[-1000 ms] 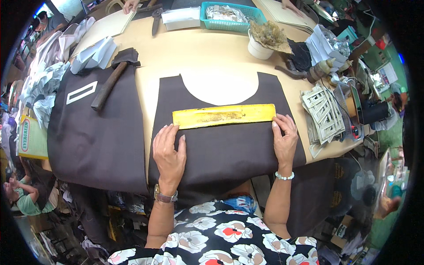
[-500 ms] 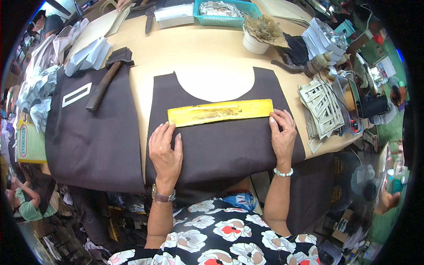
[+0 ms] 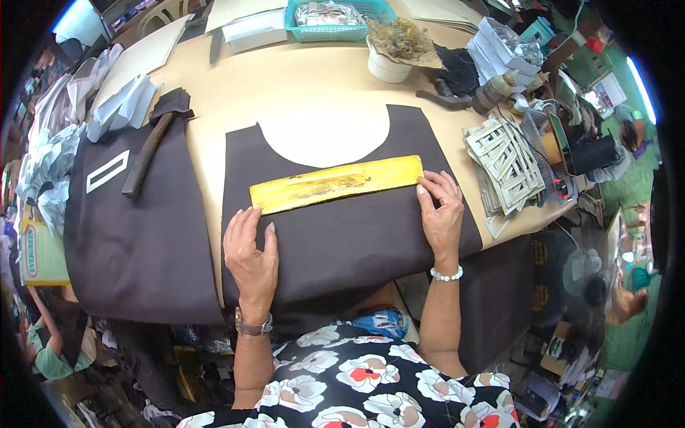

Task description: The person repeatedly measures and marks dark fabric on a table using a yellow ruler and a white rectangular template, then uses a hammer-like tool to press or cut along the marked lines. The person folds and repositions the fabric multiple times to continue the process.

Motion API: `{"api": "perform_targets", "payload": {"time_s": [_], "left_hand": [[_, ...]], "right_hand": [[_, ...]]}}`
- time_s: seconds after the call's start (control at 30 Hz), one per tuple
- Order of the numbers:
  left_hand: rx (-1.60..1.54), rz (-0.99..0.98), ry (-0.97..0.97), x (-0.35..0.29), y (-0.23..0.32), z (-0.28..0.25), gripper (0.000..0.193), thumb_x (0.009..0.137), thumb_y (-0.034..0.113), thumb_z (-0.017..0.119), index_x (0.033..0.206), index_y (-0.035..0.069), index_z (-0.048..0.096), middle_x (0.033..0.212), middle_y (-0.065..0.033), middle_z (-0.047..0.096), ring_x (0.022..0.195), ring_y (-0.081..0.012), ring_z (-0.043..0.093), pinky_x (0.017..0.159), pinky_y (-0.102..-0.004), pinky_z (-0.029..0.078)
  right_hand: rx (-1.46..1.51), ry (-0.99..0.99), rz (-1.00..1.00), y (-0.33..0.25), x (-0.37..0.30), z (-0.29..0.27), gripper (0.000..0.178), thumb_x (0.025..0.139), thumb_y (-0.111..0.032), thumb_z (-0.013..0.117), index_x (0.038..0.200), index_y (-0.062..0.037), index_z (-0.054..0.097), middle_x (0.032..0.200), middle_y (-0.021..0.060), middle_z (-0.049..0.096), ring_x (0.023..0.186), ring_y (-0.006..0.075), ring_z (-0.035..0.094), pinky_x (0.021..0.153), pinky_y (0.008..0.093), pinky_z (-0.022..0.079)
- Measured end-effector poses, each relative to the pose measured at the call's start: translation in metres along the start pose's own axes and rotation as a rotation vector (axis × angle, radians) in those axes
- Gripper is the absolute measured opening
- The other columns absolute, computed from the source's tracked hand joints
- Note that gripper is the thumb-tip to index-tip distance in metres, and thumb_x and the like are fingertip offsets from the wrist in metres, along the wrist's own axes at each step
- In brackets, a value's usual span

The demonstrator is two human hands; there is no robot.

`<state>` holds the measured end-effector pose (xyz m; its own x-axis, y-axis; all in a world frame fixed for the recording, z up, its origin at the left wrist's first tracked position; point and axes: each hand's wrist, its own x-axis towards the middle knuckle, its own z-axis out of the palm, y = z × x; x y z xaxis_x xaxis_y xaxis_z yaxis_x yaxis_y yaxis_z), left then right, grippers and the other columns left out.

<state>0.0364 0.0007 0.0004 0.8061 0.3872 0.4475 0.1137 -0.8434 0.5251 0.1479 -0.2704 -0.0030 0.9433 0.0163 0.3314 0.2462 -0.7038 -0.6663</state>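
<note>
A long yellow strip (image 3: 335, 184) with dark smears across its face lies on a dark brown cut fabric piece (image 3: 335, 228) with a rounded neckline. My left hand (image 3: 250, 260) rests at the strip's left end, fingertips touching its lower corner. Its fingers are stretched out, with the thumb apart on the fabric. At the opposite end, my right hand (image 3: 442, 214) has thumb and fingers closed on the strip's edge. The strip lies slightly tilted, its right end farther from me.
To the left, a hammer (image 3: 148, 153) and a white rectangular frame (image 3: 108, 171) lie on another dark fabric piece (image 3: 135, 242). Stacked pale frames (image 3: 503, 167) sit at the right. Farther back are a white tub (image 3: 387, 65), a teal basket (image 3: 341, 33) and a white box (image 3: 255, 31).
The whole scene has shifted left in the view and turned slightly. Both hands stay at the ends of the yellow strip, which keeps its place on the fabric.
</note>
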Motion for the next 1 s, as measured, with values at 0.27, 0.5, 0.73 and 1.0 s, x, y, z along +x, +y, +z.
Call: {"api": "perform_targets", "payload": {"time_s": [0.27,0.5,0.73,1.0], "left_hand": [[-0.027,0.007,-0.006,-0.0006,-0.0025,0.0018,0.031,0.079,0.005,0.068,0.109,0.000,0.064,0.110,-0.0175,0.064,0.111,-0.0355,0.056,0.097,-0.0433,0.042],[-0.011,0.025,-0.007,-0.0006,-0.0031,0.0024,0.031,0.079,0.005,0.067,0.109,-0.001,0.064,0.110,-0.0183,0.064,0.111,-0.0351,0.057,0.096,-0.0436,0.042],[-0.014,0.024,0.007,-0.0010,-0.0030,0.0034,0.030,0.079,0.005,0.067,0.108,-0.001,0.065,0.109,-0.0180,0.064,0.109,-0.0349,0.057,0.096,-0.0436,0.042],[-0.003,0.040,0.014,-0.0009,-0.0038,0.0044,0.030,0.078,0.006,0.067,0.108,0.000,0.064,0.109,-0.0166,0.063,0.109,-0.0348,0.057,0.096,-0.0439,0.042]], "right_hand": [[-0.027,0.004,0.004,-0.0003,-0.0002,-0.0012,0.020,0.084,-0.012,0.064,0.100,-0.0025,0.071,0.112,0.0088,0.066,0.121,0.0329,0.049,0.108,0.0436,0.031],[-0.031,-0.001,-0.014,0.0002,0.0008,-0.0014,0.021,0.084,-0.012,0.064,0.102,-0.0026,0.071,0.112,0.0090,0.066,0.120,0.0335,0.049,0.107,0.0434,0.032],[-0.038,0.000,-0.012,-0.0003,0.0008,-0.0008,0.021,0.084,-0.012,0.064,0.102,-0.0022,0.071,0.112,0.0095,0.066,0.120,0.0339,0.049,0.107,0.0432,0.032],[-0.061,-0.002,-0.030,0.0023,0.0005,0.0002,0.021,0.085,-0.012,0.064,0.103,-0.0026,0.070,0.113,0.0094,0.065,0.121,0.0328,0.049,0.106,0.0420,0.033]]}}
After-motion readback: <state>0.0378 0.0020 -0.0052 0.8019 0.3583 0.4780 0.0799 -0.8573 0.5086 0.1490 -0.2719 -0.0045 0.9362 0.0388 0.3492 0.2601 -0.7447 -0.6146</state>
